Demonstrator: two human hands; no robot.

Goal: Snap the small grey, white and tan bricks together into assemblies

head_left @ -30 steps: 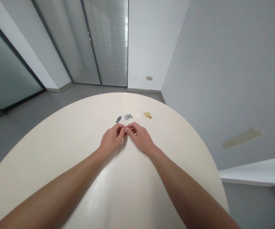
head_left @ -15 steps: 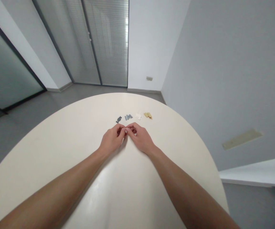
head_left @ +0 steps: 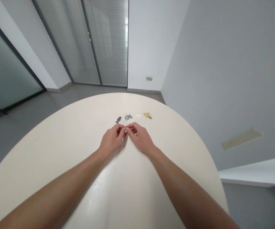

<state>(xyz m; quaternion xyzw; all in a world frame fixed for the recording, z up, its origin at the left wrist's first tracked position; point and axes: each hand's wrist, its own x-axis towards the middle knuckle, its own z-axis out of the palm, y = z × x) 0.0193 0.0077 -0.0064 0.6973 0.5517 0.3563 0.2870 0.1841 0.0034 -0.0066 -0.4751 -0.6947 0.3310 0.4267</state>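
Observation:
My left hand (head_left: 113,137) and my right hand (head_left: 139,136) meet over the white table, fingertips touching. Both are closed in a pinch around a small white piece (head_left: 126,129), mostly hidden by the fingers, so its exact kind is unclear. Just beyond the hands lie small flat pieces in separate groups: dark grey pieces (head_left: 118,119), mid-grey strips (head_left: 128,117), white pieces (head_left: 138,116) and tan pieces (head_left: 148,115).
The round white table (head_left: 63,136) fills the foreground. Past its far edge stand glass partitions (head_left: 109,47) with blinds. A grey wall (head_left: 228,63) rises at the right, with a low socket plate (head_left: 149,78) on the far wall.

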